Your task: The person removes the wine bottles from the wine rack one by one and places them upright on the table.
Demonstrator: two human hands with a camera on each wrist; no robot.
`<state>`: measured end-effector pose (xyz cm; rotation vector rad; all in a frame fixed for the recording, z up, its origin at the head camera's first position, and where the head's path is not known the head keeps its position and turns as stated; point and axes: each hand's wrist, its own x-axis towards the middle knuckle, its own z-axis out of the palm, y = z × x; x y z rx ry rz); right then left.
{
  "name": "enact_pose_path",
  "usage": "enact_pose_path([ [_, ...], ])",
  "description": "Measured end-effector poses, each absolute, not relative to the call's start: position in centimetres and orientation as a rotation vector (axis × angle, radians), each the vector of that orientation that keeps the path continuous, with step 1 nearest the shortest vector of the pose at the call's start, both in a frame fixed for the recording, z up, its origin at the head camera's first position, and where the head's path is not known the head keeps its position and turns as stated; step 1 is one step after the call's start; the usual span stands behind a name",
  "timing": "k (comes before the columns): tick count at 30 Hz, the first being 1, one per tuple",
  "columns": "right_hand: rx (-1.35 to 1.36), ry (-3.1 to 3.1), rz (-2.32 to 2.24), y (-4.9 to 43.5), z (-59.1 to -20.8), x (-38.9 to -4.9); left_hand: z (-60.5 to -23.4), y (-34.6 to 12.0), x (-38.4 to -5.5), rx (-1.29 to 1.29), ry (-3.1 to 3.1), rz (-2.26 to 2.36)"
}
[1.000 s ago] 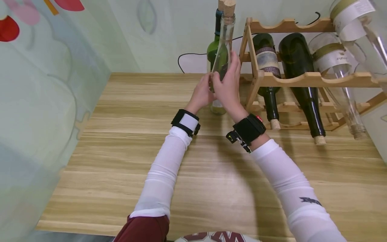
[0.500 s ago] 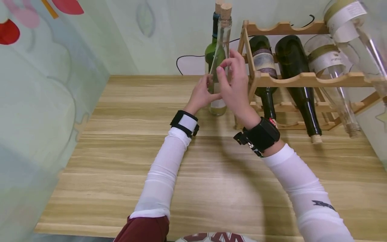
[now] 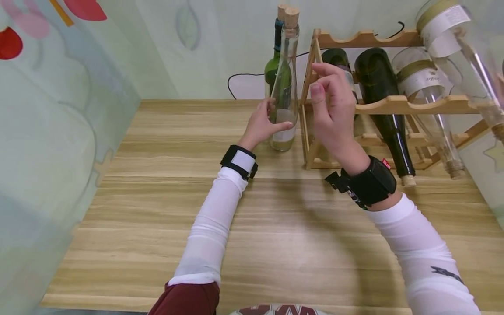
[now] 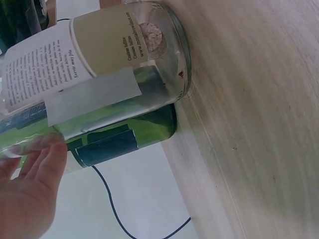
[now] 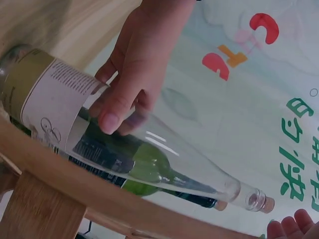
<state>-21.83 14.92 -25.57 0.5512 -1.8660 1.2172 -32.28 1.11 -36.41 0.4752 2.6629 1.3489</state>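
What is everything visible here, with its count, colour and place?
Table: 1, light wood, below
Painted walls: 2+, pale, around table
Wooden rack: 1, light brown, table's right
Front bottle: 1, clear, left of rack
Green bottle: 1, green, behind it
Dark bottles: 2, dark green, in rack
Clear rack bottles: at least 2, colourless, in rack
Corks: at least 3, tan, in bottles
Cable: 1, black, back wall
Shirt: 1, maroon-and-white, bottom edge
Sleeves: 2, white, worn
Wrist straps: 2, black, worn
Left hand: 1, bare, on front bottle
Right hand: 1, bare, before rack
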Motion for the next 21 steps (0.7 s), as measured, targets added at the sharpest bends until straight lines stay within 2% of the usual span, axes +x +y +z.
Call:
enact_pose_path([
  [10,0.524,-1.844,1.162,16.3,-25.4,-21.7,-36.5,1.1,-32.3,0.503,2.677,1.347],
  [21,0.308,-1.832,1.146,20.5,-24.2,-20.9,-36.4,1.4,-32.2,0.495,2.679,1.345],
])
